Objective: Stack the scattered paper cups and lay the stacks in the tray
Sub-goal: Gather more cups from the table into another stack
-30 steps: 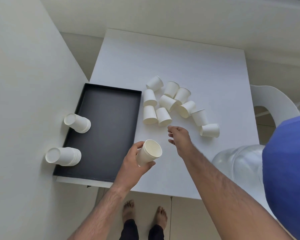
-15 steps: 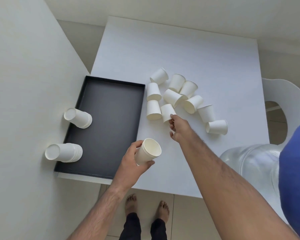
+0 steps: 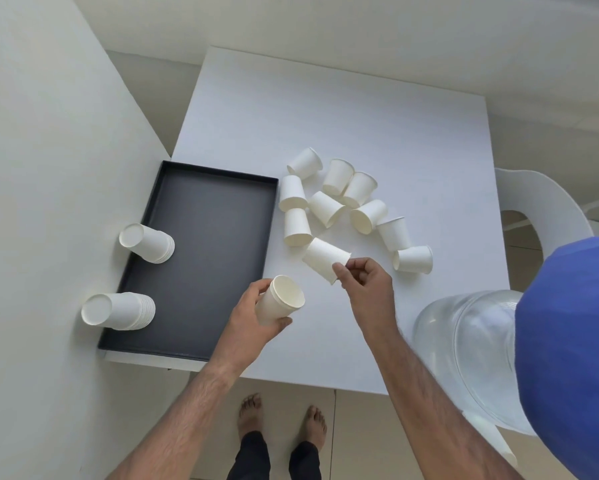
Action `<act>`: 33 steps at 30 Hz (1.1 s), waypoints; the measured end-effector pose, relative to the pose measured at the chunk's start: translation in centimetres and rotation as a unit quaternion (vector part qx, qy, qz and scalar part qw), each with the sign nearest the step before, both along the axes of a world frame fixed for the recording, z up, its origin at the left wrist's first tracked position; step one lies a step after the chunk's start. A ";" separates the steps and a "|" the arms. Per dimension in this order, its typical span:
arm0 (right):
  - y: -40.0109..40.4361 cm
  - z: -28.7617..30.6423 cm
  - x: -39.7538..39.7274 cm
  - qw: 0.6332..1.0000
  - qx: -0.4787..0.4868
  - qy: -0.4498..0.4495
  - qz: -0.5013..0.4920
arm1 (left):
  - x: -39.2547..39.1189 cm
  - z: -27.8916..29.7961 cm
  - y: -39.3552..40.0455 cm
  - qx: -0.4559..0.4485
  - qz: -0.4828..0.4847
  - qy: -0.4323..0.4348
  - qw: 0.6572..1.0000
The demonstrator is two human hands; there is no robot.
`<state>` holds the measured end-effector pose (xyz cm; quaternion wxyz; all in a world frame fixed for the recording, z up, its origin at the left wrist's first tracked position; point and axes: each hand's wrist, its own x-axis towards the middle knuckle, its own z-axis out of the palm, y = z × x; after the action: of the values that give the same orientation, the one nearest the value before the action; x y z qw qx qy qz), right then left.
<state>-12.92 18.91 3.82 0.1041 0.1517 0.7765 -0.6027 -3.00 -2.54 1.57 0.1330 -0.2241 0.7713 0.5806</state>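
Left hand [image 3: 253, 317] grips a small stack [image 3: 280, 299], right hand [image 3: 363, 282] pinches a loose cup [image 3: 324, 258] near the tray [image 3: 201, 237]; misaligned nesting risks crushing a rim or dropping it.

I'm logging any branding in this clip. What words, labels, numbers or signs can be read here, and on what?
None can be read.
Paper cups, loose and stacked: plain white, no print.
Black tray: no label.
Clear water bottle: no label visible.
The cup in the left hand and the cup in the right hand are also blank.
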 end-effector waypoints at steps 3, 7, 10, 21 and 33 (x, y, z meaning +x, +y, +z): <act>0.4 0.8 1.0 0.999 -0.002 0.011 0.032 | -0.3 -0.2 0.2 -0.003 0.015 -0.008 1.000; 0.6 1.2 1.8 0.996 0.047 0.028 0.075 | -0.6 -0.2 0.3 -0.014 0.011 -0.005 1.000; 0.7 1.4 1.9 0.988 0.091 0.048 0.113 | -0.9 -0.1 0.4 -0.022 0.003 0.002 1.000; -2.0 1.2 3.3 0.930 0.192 0.091 0.301 | -1.2 0.1 0.7 -0.020 -0.029 0.014 0.999; -3.0 0.6 -0.2 0.978 0.059 -0.002 0.200 | -0.6 -0.3 -0.6 -0.013 -0.026 -0.014 0.999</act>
<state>-13.16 15.89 4.42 0.2149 0.0006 0.8253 -0.5223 -3.57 -3.15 1.26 0.1559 -0.2138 0.7822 0.5640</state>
